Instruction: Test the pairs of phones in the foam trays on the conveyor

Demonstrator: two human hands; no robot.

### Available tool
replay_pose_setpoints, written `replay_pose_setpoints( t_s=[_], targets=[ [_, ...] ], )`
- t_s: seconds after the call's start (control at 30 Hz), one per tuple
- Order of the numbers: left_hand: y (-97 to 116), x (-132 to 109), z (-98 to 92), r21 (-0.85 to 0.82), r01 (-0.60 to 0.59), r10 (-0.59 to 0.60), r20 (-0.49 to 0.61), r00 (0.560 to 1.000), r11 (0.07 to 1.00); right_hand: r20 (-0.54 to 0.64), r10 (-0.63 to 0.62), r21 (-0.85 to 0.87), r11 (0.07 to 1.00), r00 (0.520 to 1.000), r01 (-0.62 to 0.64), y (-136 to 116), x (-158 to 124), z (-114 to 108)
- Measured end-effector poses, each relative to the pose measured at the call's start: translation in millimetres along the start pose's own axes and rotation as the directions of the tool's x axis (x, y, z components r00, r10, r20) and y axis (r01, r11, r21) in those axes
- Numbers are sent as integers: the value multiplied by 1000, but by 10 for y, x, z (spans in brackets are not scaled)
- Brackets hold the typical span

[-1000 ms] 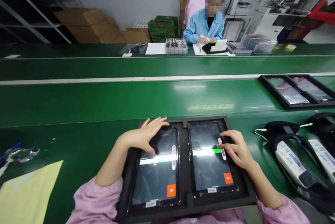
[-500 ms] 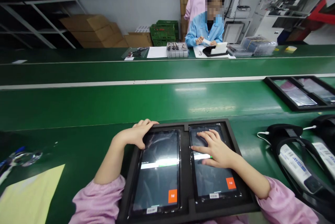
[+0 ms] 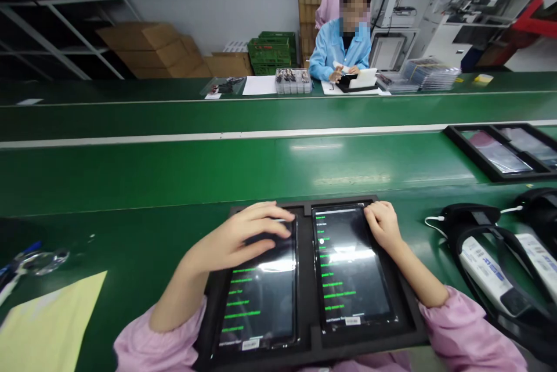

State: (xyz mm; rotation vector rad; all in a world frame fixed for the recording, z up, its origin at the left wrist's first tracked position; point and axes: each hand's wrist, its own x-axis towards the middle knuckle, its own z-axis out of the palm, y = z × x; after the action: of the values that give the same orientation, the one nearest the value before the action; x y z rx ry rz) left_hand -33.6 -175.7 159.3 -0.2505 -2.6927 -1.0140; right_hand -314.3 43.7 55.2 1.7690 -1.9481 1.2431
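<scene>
Two tablets lie side by side in a black foam tray [image 3: 314, 325]. Both the left tablet [image 3: 261, 308] and the right tablet [image 3: 354, 291] show a dark screen with a list of green text lines. My left hand [image 3: 248, 233] is over the upper part of the left tablet, fingers stretched out and apart; whether a fingertip touches the glass I cannot tell. Curled fingers of my right hand [image 3: 385, 224] grip the tray's upper right rim, with the thumb beside the right tablet's corner.
Headsets with white label panels [image 3: 489, 267] and white cables lie at right. Beyond them is another black tray [image 3: 491, 169]. Yellow paper [image 3: 52, 325] and pens [image 3: 21, 264] lie at left. Across the green bench [image 3: 174, 174], a co-worker in blue [image 3: 322, 56] sits handling a device.
My right hand has left the right tablet's screen for the tray's upper right rim. My left hand has moved from the upper left rim over the left tablet. Both screens changed to green lists.
</scene>
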Motion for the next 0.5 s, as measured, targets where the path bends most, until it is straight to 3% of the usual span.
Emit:
replay_pose_setpoints(
  t_s=[0.03, 0.1, 0.13, 0.2, 0.3, 0.33, 0.37, 0.4, 0.43, 0.47, 0.5],
  targets=[
    [130, -35, -62, -48, -105, 100, -100, 990, 993, -8, -2, 13, 1000, 1000, 2, 34, 8, 4],
    [375, -102, -170, -139, -275, 221, -315, 923, 951, 14, -24, 41, 999, 1000, 24, 37, 40, 5],
    [482, -128, -215, -177, -323, 238, -379, 894, 930, 39, -44, 56, 998, 998, 42, 4, 70, -2],
    [629, -162, -285, -189, -339, 245, -394, 886, 922, 144, -120, 98, 990, 982, 106, -130, 167, -41],
    [545, -180, -311, 130, -135, 169, -298, 939, 982, 334, -282, 185, 955, 900, 231, -440, 391, -157],
    [408, -185, -285, 272, 2, 98, -353, 931, 962, 372, -327, 215, 941, 869, 262, -549, 475, -207],
    [219, -193, -241, 352, 183, 6, -473, 881, 918, 393, -369, 251, 924, 842, 288, -649, 556, -262],
    [-13, -205, -180, 337, 368, -81, -633, 770, 867, 392, -403, 292, 907, 827, 304, -735, 631, -321],
    [-270, -224, -109, 164, 563, -236, -788, 568, 810, 378, -424, 329, 892, 823, 309, -803, 695, -384],
    [-534, -252, -36, -144, 675, -411, -875, 255, 724, 358, -434, 362, 881, 827, 305, -850, 747, -450],
    [-785, -290, 30, -278, 679, -464, -880, 104, 679, 334, -430, 389, 873, 839, 293, -876, 787, -519]
  ],
)
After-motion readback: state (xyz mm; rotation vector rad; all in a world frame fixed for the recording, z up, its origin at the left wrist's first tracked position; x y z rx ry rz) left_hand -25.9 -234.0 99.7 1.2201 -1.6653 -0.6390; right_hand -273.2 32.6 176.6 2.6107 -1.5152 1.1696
